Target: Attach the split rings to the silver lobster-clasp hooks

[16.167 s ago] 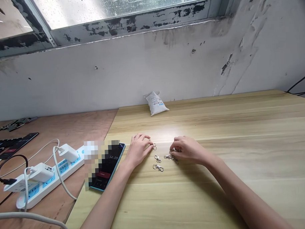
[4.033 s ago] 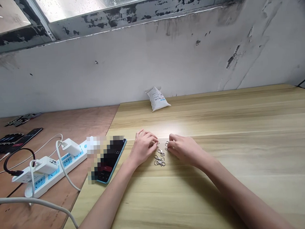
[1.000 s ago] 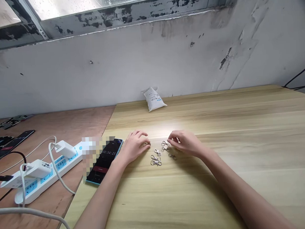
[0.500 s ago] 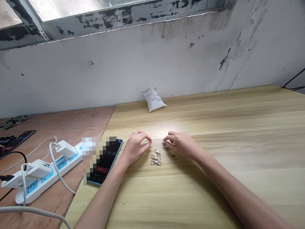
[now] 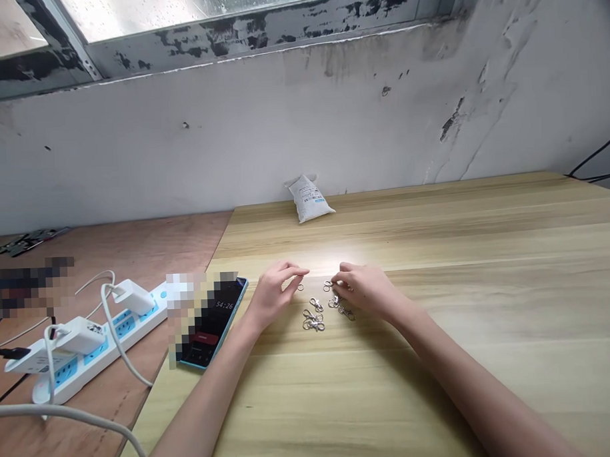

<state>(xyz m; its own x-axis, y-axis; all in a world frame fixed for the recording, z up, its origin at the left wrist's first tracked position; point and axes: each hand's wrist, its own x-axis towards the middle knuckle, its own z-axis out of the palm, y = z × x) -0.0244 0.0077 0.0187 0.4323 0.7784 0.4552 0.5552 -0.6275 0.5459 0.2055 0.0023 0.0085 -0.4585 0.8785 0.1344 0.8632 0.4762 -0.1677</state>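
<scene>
My left hand [image 5: 273, 295] rests on the light wooden table [image 5: 438, 304], thumb and forefinger pinched on a small metal ring [image 5: 300, 287]. My right hand [image 5: 366, 290] lies a little to the right, fingers curled and pinching a silver lobster clasp [image 5: 328, 285]. Between and just below the hands lie several more silver clasps [image 5: 313, 319], some in a small pile, others [image 5: 342, 307] under the right hand's fingers.
A blue-edged phone [image 5: 213, 320] showing a timer lies left of my left hand. A white power strip [image 5: 91, 346] with chargers and cables sits on the brown board to the left. A small white bag [image 5: 310, 198] leans at the wall. Black cables [image 5: 593, 165] hang at the far right.
My hands drew slightly closer together over the clasps. The left fingers stretched out toward the ring, and the right hand pulled a clasp up to the top of the pile.
</scene>
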